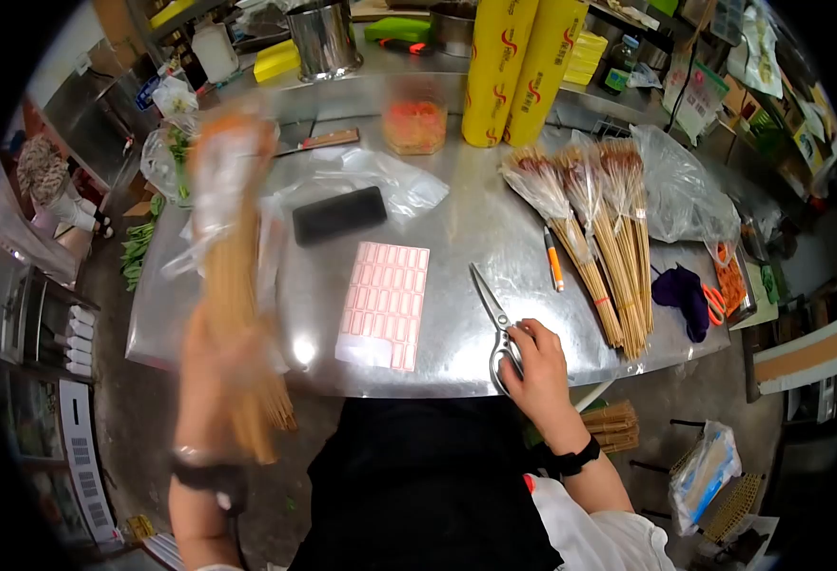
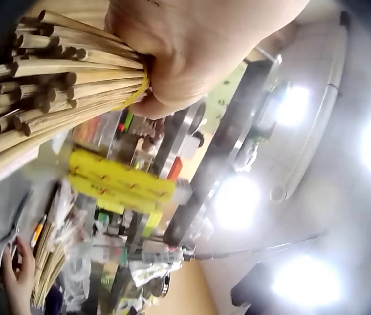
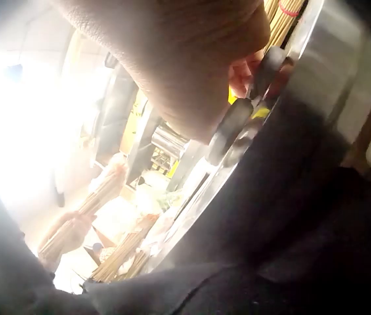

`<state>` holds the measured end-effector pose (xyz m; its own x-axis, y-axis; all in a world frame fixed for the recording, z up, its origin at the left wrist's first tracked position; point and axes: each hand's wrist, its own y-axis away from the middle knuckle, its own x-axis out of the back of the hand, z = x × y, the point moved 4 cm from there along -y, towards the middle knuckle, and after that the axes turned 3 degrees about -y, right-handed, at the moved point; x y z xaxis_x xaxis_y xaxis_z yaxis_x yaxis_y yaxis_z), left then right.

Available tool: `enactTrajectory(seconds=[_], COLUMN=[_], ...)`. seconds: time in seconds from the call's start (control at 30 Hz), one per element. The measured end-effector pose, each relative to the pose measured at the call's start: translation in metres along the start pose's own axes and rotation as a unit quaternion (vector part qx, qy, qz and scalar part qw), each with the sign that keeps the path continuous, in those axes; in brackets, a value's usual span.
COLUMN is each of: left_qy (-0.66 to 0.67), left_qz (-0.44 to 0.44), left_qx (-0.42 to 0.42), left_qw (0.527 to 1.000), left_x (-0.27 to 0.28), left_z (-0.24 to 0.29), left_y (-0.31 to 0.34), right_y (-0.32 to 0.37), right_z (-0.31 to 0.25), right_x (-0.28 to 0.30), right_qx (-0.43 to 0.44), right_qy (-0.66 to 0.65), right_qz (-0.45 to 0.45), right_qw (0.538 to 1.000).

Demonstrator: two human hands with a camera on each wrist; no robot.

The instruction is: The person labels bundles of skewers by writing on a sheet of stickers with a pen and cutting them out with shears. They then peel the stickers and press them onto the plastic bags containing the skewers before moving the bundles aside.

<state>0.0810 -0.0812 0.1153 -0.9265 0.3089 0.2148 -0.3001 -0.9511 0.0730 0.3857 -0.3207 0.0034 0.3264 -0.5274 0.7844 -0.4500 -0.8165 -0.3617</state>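
Nearest the person, off the near left edge of the steel table (image 1: 456, 238), the left hand (image 1: 218, 371) is wrapped tight round the lower part of a bundle of bamboo skewers (image 1: 233, 276). The bundle stands roughly upright in the air. Its upper part sits in a clear plastic bag and is blurred in the head view. The left wrist view shows the fingers closed just by a yellow rubber band (image 2: 136, 92) that cinches the blunt ends.

I judge the bundle light and stiff as a whole. Single sticks could slide out, and the bag looks slippery, so the banded part is the safest place to grip.

At the near edge, right of centre, the right hand (image 1: 535, 366) has its fingers curled over the handle loops of the steel scissors (image 1: 492, 309). The scissors lie flat with their blades pointing away. They look rigid and fairly heavy, best held by the loops.

Just left of the scissors lies a sheet of pink labels (image 1: 385, 303), with a black phone (image 1: 339, 214) beyond it. To the right are an orange pen (image 1: 552, 259) and bagged skewer bundles (image 1: 599, 238). At the far edge stand an orange-filled tub (image 1: 414, 124) and two yellow cling-film rolls (image 1: 518, 67).
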Motion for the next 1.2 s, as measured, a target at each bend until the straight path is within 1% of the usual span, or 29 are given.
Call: enactTrajectory(seconds=[0.03,0.07,0.17,0.2,0.23,0.3,0.33,0.37,0.4,0.43,0.5,0.57,0.6,0.67,0.73,0.8,0.87,0.93,0.97,1.07,1.1,1.13,1.17,1.2], left_qy=[-0.024,-0.006,0.012,0.035,0.057,-0.008,-0.021,-0.118,-0.086,-0.074,-0.070,-0.094,-0.143,-0.242,-0.222,-0.255,-0.292,-0.292,-0.290,-0.374,-0.393,-0.390,-0.388,-0.393], left_qz=[-0.033,-0.070,-0.167,-0.193,-0.215,-0.289,-0.263,-0.220,-0.148,-0.160,-0.140,-0.226,-0.244,-0.275,-0.204,-0.193,-0.147,-0.107,-0.090,-0.040,-0.037,-0.026,-0.014,-0.008], left_qx=[0.000,0.003,0.023,0.020,0.018,-0.015,-0.035,-0.007,-0.139,-0.074,-0.090,-0.129,-0.158,-0.225,-0.277,-0.252,-0.240,-0.236,-0.231,-0.220,-0.219,-0.217,-0.216,-0.225], left_qw=[0.999,0.998,0.986,0.980,0.975,0.957,0.964,0.968,0.975,0.982,0.984,0.961,0.946,0.903,0.912,0.913,0.914,0.921,0.924,0.900,0.893,0.894,0.896,0.892], left_x=[-0.021,-0.045,-0.124,-0.151,-0.175,-0.214,-0.247,-0.245,-0.261,-0.289,-0.301,-0.302,-0.293,-0.256,-0.222,-0.188,-0.156,-0.132,-0.123,-0.109,-0.108,-0.105,-0.104,-0.102], left_z=[-0.001,-0.007,-0.025,-0.033,-0.035,-0.020,-0.067,-0.042,-0.062,-0.093,-0.094,-0.103,-0.095,-0.066,-0.056,-0.053,-0.057,-0.069,-0.075,-0.082,-0.088,-0.089,-0.089,-0.090], left_y=[-0.007,-0.012,-0.024,-0.027,-0.025,-0.012,-0.023,-0.010,-0.012,-0.019,-0.013,-0.009,-0.003,0.004,0.009,0.007,0.005,0.004,0.006,0.010,0.007,0.009,0.008,0.006], right_y=[0.004,0.007,0.018,0.020,0.025,0.033,0.040,0.042,0.042,0.040,0.036,0.032,0.036,0.035,0.035,0.033,0.031,0.030,0.028,0.024,0.025,0.027,0.029,0.031], right_z=[0.002,0.005,0.018,0.022,0.029,0.045,0.056,0.063,0.069,0.062,0.057,0.056,0.055,0.052,0.053,0.052,0.049,0.046,0.044,0.044,0.046,0.048,0.051,0.054], right_x=[0.003,0.005,0.017,0.025,0.032,0.030,0.026,0.021,0.016,0.020,0.021,0.021,0.026,0.028,0.027,0.028,0.032,0.036,0.038,0.042,0.042,0.042,0.043,0.042], right_qx=[0.003,0.008,-0.037,-0.066,-0.079,-0.080,-0.073,-0.035,-0.035,-0.048,-0.084,-0.081,-0.091,-0.089,-0.083,-0.084,-0.081,-0.089,-0.101,-0.114,-0.118,-0.096,-0.126,-0.119], right_qy=[0.009,0.019,0.042,0.025,0.044,0.053,0.069,0.055,0.039,0.052,0.082,0.068,0.069,0.064,0.064,0.060,0.058,0.060,0.064,0.089,0.101,0.114,0.102,0.086], right_qz=[0.001,0.002,0.052,0.046,0.052,0.053,0.055,0.080,0.077,0.064,0.038,0.026,0.018,0.019,0.016,0.014,0.008,-0.011,-0.026,-0.047,-0.052,-0.030,-0.051,-0.036], right_qw=[1.000,1.000,0.997,0.996,0.995,0.994,0.993,0.995,0.996,0.995,0.992,0.994,0.993,0.994,0.994,0.994,0.995,0.994,0.993,0.988,0.986,0.988,0.986,0.988])
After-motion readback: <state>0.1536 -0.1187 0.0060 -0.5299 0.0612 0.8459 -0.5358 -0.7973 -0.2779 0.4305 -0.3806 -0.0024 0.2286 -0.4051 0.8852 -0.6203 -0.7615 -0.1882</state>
